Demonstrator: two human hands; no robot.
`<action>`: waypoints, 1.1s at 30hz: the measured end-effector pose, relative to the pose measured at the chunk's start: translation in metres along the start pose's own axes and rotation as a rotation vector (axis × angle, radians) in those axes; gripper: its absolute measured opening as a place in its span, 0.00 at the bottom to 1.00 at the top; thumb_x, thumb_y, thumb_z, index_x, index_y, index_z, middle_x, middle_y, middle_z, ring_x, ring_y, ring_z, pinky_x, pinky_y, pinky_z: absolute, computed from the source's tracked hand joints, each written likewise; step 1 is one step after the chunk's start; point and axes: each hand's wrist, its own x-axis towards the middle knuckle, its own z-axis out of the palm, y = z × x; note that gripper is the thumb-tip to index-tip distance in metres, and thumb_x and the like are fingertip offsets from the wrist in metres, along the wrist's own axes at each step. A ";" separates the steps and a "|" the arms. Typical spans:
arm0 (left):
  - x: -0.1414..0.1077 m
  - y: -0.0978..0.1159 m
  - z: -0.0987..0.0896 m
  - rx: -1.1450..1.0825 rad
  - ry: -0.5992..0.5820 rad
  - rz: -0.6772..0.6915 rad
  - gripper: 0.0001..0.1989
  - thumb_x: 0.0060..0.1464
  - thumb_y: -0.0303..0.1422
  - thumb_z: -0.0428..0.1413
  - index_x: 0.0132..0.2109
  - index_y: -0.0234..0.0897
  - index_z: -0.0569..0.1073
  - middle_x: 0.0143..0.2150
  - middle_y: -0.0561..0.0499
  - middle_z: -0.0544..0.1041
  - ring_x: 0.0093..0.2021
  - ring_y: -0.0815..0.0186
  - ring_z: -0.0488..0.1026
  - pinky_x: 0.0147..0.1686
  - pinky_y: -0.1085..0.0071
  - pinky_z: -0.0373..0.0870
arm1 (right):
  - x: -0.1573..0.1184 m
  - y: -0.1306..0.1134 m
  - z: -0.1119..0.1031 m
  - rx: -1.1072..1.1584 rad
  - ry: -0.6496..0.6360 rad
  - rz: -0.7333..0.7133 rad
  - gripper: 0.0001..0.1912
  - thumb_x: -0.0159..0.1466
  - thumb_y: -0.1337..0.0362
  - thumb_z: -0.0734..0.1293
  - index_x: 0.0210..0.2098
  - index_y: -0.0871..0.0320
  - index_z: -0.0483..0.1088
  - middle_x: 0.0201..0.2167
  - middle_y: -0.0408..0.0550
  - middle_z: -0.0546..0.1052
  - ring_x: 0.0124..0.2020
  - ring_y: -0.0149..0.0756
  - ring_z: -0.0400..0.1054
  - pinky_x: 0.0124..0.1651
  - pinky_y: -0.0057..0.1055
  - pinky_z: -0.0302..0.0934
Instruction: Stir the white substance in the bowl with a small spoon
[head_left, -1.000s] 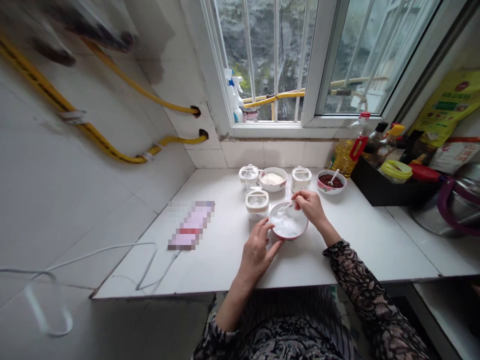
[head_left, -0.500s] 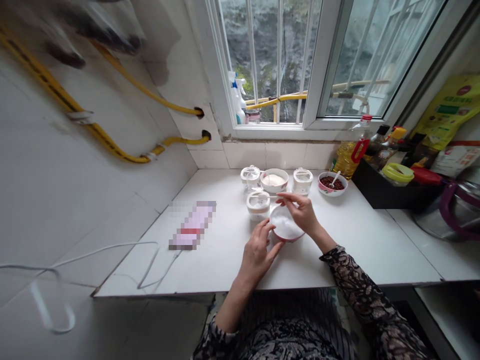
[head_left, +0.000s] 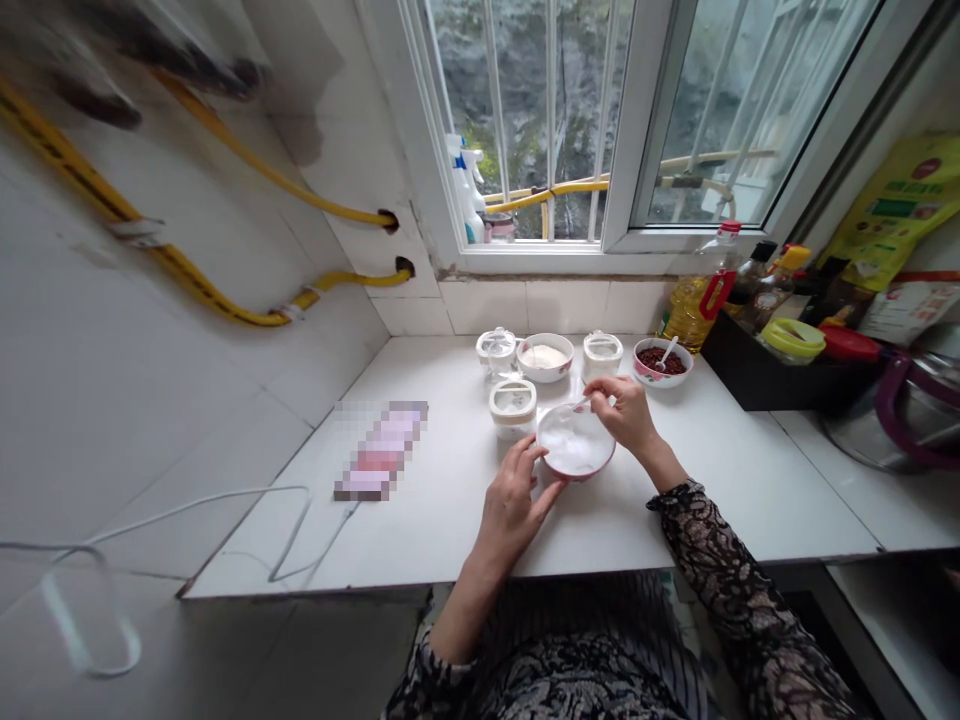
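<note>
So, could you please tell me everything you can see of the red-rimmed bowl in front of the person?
The bowl is small and round, apparently glazed ceramic, white inside with a red rim. It holds a white substance; powder or paste cannot be told from here. It stands on the white countertop, beside a lidded jar. Whether it sits flat is unclear. The fingers of the left hand touch its near-left side, while the right hand holds a small spoon reaching over the rim.

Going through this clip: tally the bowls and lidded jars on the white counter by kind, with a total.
Bowls: 3 (white-filled bowl, pale paste bowl, red-bean bowl)
Lidded jars: 3 (left jar, front jar, right jar)
Total: 6
</note>
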 end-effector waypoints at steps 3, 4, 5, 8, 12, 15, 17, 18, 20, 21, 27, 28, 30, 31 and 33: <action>0.000 0.000 0.000 -0.007 -0.007 -0.002 0.16 0.58 0.32 0.59 0.53 0.41 0.68 0.59 0.41 0.71 0.54 0.57 0.75 0.36 0.67 0.83 | 0.000 0.003 0.004 -0.059 -0.059 -0.055 0.10 0.56 0.70 0.63 0.27 0.54 0.76 0.22 0.44 0.78 0.28 0.37 0.69 0.50 0.36 0.61; 0.000 0.000 0.000 -0.008 -0.012 -0.003 0.16 0.58 0.32 0.59 0.53 0.41 0.68 0.59 0.41 0.71 0.54 0.56 0.75 0.36 0.66 0.83 | 0.000 0.003 0.007 -0.063 -0.083 -0.058 0.10 0.56 0.70 0.63 0.27 0.54 0.76 0.22 0.43 0.78 0.28 0.36 0.69 0.51 0.36 0.61; 0.000 -0.001 0.000 -0.010 -0.015 -0.004 0.17 0.58 0.32 0.59 0.53 0.41 0.68 0.59 0.41 0.71 0.54 0.56 0.75 0.36 0.66 0.83 | -0.001 0.003 0.009 -0.058 -0.106 -0.051 0.10 0.56 0.71 0.63 0.27 0.54 0.76 0.21 0.43 0.78 0.28 0.36 0.69 0.51 0.36 0.61; -0.001 -0.001 0.001 -0.010 -0.012 -0.014 0.17 0.58 0.32 0.59 0.54 0.42 0.68 0.59 0.41 0.70 0.55 0.55 0.74 0.36 0.65 0.83 | -0.001 0.002 0.015 -0.010 -0.139 -0.007 0.11 0.56 0.72 0.62 0.25 0.54 0.75 0.17 0.41 0.76 0.27 0.35 0.70 0.52 0.35 0.61; -0.001 -0.001 0.001 -0.008 -0.007 -0.009 0.17 0.58 0.32 0.59 0.54 0.41 0.68 0.59 0.41 0.71 0.55 0.55 0.75 0.36 0.65 0.83 | -0.001 0.004 0.015 0.088 -0.109 0.102 0.12 0.55 0.71 0.61 0.24 0.55 0.75 0.17 0.41 0.75 0.23 0.33 0.70 0.41 0.30 0.65; -0.001 0.000 0.001 -0.011 -0.010 -0.006 0.17 0.58 0.32 0.59 0.53 0.41 0.68 0.59 0.41 0.71 0.55 0.56 0.75 0.36 0.66 0.83 | -0.001 0.006 0.012 0.178 -0.098 0.212 0.12 0.54 0.70 0.60 0.25 0.57 0.75 0.17 0.41 0.76 0.22 0.33 0.70 0.32 0.27 0.63; -0.001 0.000 0.001 -0.013 -0.011 -0.011 0.17 0.58 0.32 0.59 0.53 0.41 0.68 0.59 0.41 0.71 0.55 0.55 0.74 0.37 0.65 0.83 | -0.001 0.007 0.013 0.216 -0.099 0.236 0.12 0.53 0.69 0.60 0.25 0.57 0.75 0.17 0.41 0.75 0.22 0.32 0.70 0.30 0.26 0.63; -0.001 -0.001 0.001 -0.015 -0.012 -0.013 0.17 0.58 0.32 0.59 0.54 0.41 0.68 0.59 0.41 0.71 0.55 0.55 0.74 0.37 0.65 0.83 | -0.001 0.007 0.013 0.220 -0.103 0.233 0.12 0.53 0.69 0.60 0.25 0.57 0.75 0.17 0.41 0.75 0.21 0.32 0.70 0.30 0.26 0.63; -0.001 -0.001 0.001 -0.019 -0.016 -0.014 0.17 0.58 0.32 0.59 0.54 0.41 0.68 0.59 0.40 0.70 0.55 0.55 0.75 0.36 0.64 0.83 | -0.002 0.006 0.015 0.211 -0.119 0.215 0.11 0.53 0.69 0.60 0.24 0.57 0.75 0.16 0.40 0.75 0.20 0.31 0.68 0.29 0.25 0.62; -0.001 -0.001 0.001 -0.020 -0.016 -0.014 0.17 0.58 0.32 0.59 0.54 0.41 0.68 0.59 0.40 0.70 0.55 0.55 0.74 0.36 0.64 0.83 | -0.003 0.006 0.017 0.207 -0.128 0.207 0.11 0.53 0.69 0.60 0.24 0.57 0.75 0.16 0.40 0.75 0.20 0.30 0.68 0.28 0.25 0.62; -0.001 -0.001 0.002 -0.021 -0.008 -0.019 0.16 0.59 0.32 0.58 0.54 0.41 0.68 0.59 0.41 0.70 0.55 0.54 0.74 0.36 0.64 0.83 | -0.002 0.006 0.018 0.350 -0.137 0.271 0.11 0.51 0.68 0.60 0.23 0.58 0.74 0.15 0.41 0.74 0.20 0.30 0.68 0.29 0.25 0.63; -0.001 0.000 0.002 -0.019 -0.006 -0.018 0.16 0.59 0.33 0.58 0.54 0.42 0.68 0.59 0.41 0.70 0.55 0.54 0.74 0.36 0.64 0.83 | -0.001 0.007 0.017 0.388 -0.134 0.299 0.11 0.51 0.67 0.60 0.23 0.58 0.74 0.15 0.41 0.73 0.19 0.30 0.68 0.28 0.25 0.63; -0.001 0.000 0.002 -0.014 -0.002 -0.018 0.16 0.59 0.33 0.58 0.53 0.41 0.68 0.59 0.41 0.70 0.55 0.55 0.74 0.36 0.65 0.83 | 0.001 0.007 0.015 0.445 -0.124 0.349 0.11 0.50 0.66 0.60 0.23 0.58 0.74 0.14 0.42 0.73 0.19 0.31 0.67 0.28 0.26 0.63; -0.001 0.000 0.002 -0.014 0.000 -0.019 0.15 0.59 0.33 0.58 0.53 0.41 0.68 0.59 0.41 0.71 0.54 0.55 0.74 0.36 0.65 0.83 | 0.001 0.007 0.015 0.458 -0.118 0.366 0.11 0.50 0.66 0.60 0.23 0.58 0.74 0.14 0.42 0.73 0.19 0.31 0.67 0.27 0.26 0.63; -0.001 0.000 0.002 -0.014 0.001 -0.019 0.15 0.59 0.33 0.58 0.53 0.41 0.68 0.59 0.41 0.71 0.54 0.56 0.75 0.36 0.65 0.83 | 0.001 0.007 0.014 0.444 -0.113 0.374 0.11 0.49 0.66 0.60 0.23 0.59 0.74 0.14 0.42 0.73 0.19 0.31 0.67 0.27 0.26 0.63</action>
